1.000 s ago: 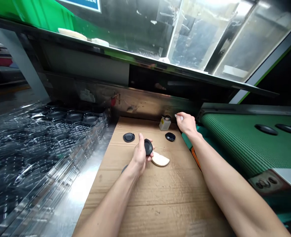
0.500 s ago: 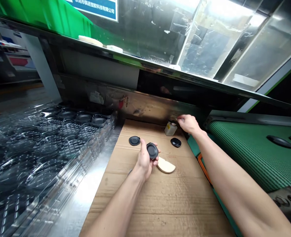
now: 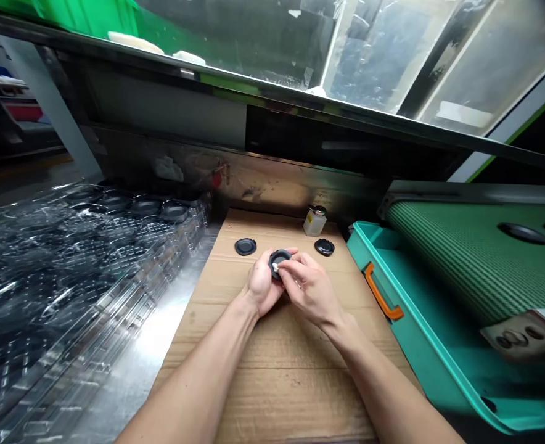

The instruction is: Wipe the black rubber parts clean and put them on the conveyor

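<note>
My left hand [image 3: 262,285] is closed round a small black round lid [image 3: 279,259], its dished face turned up. My right hand [image 3: 310,287] pinches a small white wad [image 3: 275,267], like a bit of cotton or cloth, against the lid's face. Beyond my hands, another black round lid [image 3: 245,246] lies to the left on the cardboard sheet [image 3: 272,394]. A glossier black lid [image 3: 324,247] lies to the right. Behind it a small translucent bottle [image 3: 315,222] with a metallic top stands upright.
Clear plastic trays [image 3: 92,290] with round black parts sit on the left. A teal bin [image 3: 420,308] with an orange handle [image 3: 383,296] stands right of the cardboard, beside a green conveyor belt [image 3: 480,259] carrying black parts. A metal ledge [image 3: 254,92] runs overhead.
My right hand has come back from the bottle to the lid in my left hand. The cream half-round pad is now hidden behind my hands. The view has shifted, showing more of the bin.
</note>
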Demonstrator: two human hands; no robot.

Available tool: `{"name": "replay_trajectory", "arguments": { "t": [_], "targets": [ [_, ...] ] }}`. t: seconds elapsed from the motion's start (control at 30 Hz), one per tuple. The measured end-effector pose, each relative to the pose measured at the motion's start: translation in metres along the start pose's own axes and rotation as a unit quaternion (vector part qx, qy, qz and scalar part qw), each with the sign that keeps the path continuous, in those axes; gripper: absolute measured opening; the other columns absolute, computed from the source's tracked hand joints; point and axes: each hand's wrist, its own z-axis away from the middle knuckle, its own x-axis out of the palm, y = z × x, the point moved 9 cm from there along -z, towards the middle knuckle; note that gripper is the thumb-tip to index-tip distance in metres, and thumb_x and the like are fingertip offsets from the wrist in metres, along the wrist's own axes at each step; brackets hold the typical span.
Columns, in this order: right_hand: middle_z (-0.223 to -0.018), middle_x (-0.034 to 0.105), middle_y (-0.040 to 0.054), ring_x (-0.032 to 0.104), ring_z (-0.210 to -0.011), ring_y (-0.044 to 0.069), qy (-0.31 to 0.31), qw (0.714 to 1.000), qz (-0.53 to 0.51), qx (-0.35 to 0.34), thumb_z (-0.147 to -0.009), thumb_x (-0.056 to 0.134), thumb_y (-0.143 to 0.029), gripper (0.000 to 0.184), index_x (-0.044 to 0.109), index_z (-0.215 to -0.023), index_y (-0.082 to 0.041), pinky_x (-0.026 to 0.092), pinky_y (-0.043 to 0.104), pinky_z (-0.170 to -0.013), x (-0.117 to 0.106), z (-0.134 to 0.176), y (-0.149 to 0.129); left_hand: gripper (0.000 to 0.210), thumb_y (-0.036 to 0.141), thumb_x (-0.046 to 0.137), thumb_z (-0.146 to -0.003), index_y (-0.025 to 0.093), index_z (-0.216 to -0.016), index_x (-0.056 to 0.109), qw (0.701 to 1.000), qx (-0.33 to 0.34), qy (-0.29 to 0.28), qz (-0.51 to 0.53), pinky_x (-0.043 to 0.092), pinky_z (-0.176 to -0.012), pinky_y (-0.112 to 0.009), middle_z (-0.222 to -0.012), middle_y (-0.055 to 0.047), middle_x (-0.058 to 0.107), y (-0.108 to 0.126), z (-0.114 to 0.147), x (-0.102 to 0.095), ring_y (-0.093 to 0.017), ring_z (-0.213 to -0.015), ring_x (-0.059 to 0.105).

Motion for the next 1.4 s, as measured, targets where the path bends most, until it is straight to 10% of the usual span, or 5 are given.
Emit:
{"name": "replay_trajectory", "arguments": {
  "t": [0.37, 1.23, 1.4],
  "targets": [
    [-0.092, 0.059, 0.0055, 0.056, -0.088, 0.019, 0.020, 0.998, 0.057, 0.007, -0.092, 0.046, -0.020, 0.019, 0.065, -0.096, -0.023, 0.047, 0.030, -0.079, -0.005, 0.006, 0.005, 0.024, 0.026, 0.049, -0.087, 0.014, -0.072, 0.064, 0.998, 0.030, 0.047, 0.010, 0.051, -0.078, -0.027, -0.073, -0.005, 0.068, -0.008, 0.003, 0.004, -0.016, -0.073, 0.065],
    [-0.091, 0.062, 0.0050, 0.059, -0.084, 0.018, 0.012, 0.997, 0.069, 0.014, -0.090, 0.048, -0.019, 0.017, 0.065, -0.090, -0.022, 0.048, 0.028, -0.076, 0.002, 0.007, 0.003, 0.024, 0.030, 0.051, -0.086, 0.013, -0.078, 0.065, 0.997, 0.039, 0.066, -0.029, 0.050, -0.073, -0.027, -0.076, -0.005, 0.069, -0.011, 0.005, 0.004, -0.017, -0.073, 0.065],
    [-0.094, 0.064, 0.0052, 0.060, -0.087, 0.017, 0.103, 0.994, 0.036, 0.025, -0.093, 0.047, -0.024, 0.021, 0.067, -0.097, -0.023, 0.049, 0.028, -0.081, -0.026, 0.003, 0.006, 0.025, 0.028, 0.046, -0.089, 0.014, -0.080, 0.065, 1.000, 0.013, 0.002, 0.005, 0.046, -0.057, -0.026, -0.078, -0.006, 0.067, -0.008, 0.004, 0.013, -0.014, -0.061, 0.059]
  ]
}}
